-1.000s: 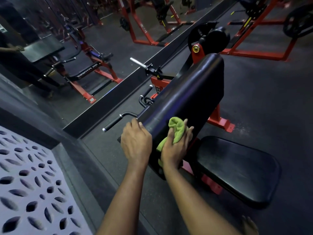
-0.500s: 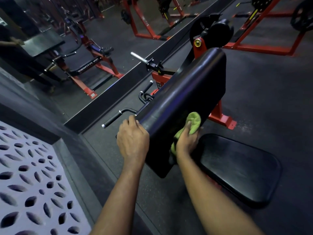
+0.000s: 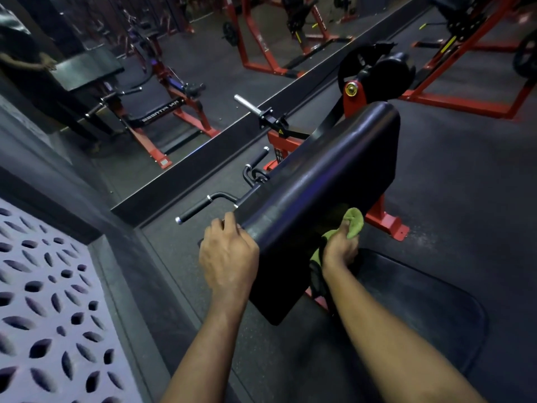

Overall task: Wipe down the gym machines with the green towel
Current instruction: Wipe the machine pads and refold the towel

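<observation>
The fingers (image 3: 345, 231) of the right hand (image 3: 338, 253) are curled round the green towel (image 3: 354, 222) and hold it in a bunch. One end of the towel pokes out past the fingertips. The other end hangs down by the wrist. The hand pushes the towel against the right side of the long black pad (image 3: 319, 181), low down near its bottom edge.

The left hand (image 3: 229, 254) is on the other side of the pad. Its fingers (image 3: 231, 222) bend over the near left edge and hold on to it. It has no towel.

The pad starts close to the person and runs away and up toward the red frame (image 3: 353, 97) of the machine. The towel is on the near part, so most of the pad lies ahead of the fingers, farther off and higher. I think the next wipe should go along that line, away from the body. The wide top of the pad is up and to the left of the towel, between the two hands.

The flat black seat (image 3: 421, 309) lies just below and to the right of the towel hand. The metal handle (image 3: 197, 209) sticks out to the left, near the left hand and well apart from the towel.
</observation>
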Motion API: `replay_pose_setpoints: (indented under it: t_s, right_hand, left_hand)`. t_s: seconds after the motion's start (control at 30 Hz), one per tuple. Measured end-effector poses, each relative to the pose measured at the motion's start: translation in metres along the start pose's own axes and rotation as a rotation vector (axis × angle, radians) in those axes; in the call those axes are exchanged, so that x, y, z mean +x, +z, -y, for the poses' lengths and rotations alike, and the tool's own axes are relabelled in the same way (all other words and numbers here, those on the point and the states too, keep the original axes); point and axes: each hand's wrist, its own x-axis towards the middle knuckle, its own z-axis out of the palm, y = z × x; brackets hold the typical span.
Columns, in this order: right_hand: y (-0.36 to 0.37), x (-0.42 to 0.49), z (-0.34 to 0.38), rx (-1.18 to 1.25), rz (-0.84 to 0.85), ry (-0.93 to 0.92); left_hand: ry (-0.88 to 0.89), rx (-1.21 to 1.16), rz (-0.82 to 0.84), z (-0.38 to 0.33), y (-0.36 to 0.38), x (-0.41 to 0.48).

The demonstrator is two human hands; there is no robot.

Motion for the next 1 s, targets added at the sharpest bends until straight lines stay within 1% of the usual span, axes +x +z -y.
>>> replay_pose_setpoints:
  t_s: [0.07, 0.23, 0.3, 0.33, 0.43, 0.5, 0.6, 0.67, 0.73, 0.8, 0.9, 0.93, 1.0]
  right_hand:
    - [0.003, -0.017, 0.013, -0.012, 0.012, -0.162]
    - [-0.008, -0.096, 0.037, -0.069, 0.194, -0.574]
    - [-0.013, -0.119, 0.033, -0.159, 0.245, -0.745]
    - [-0.011, -0.122, 0.032, -0.216, 0.256, -0.783]
    - [0.001, -0.109, 0.048, -0.372, 0.226, -0.729]
    - [0.010, -0.089, 0.070, -0.443, 0.195, -0.681]
    - [0.028, -0.045, 0.127, -0.544, 0.140, -0.572]
    - [0.036, -0.017, 0.170, -0.603, 0.139, -0.498]
    - [0.036, -0.004, 0.191, -0.662, 0.149, -0.472]
    - [0.032, -0.016, 0.184, -0.753, 0.169, -0.581]
    - [0.020, -0.073, 0.132, -0.878, 0.221, -0.898]
    - [0.014, -0.091, 0.115, -0.882, 0.250, -0.946]
    - [0.008, -0.103, 0.100, -0.860, 0.289, -0.950]
  left_hand:
    - [-0.020, 0.002, 0.015, -0.001, 0.001, 0.002]
    - [-0.007, 0.048, 0.091, -0.004, -0.008, 0.004]
    - [-0.016, 0.061, 0.139, -0.007, -0.013, 0.011]
    - [-0.039, 0.069, 0.162, -0.010, -0.013, 0.018]
    - [-0.100, 0.053, 0.212, -0.025, -0.009, 0.035]
    - [-0.076, 0.068, 0.206, -0.033, -0.001, 0.037]
    - [-0.022, 0.107, 0.178, -0.034, 0.007, 0.034]
    - [-0.018, 0.083, 0.179, -0.033, 0.009, 0.036]
    - [-0.014, 0.045, 0.178, -0.033, 0.009, 0.037]
    - [-0.009, 0.004, 0.159, -0.035, 0.009, 0.036]
    - [-0.015, -0.056, 0.150, -0.038, 0.006, 0.035]
    - [-0.023, -0.067, 0.157, -0.037, 0.005, 0.035]
    - [-0.029, -0.075, 0.176, -0.036, 0.003, 0.034]
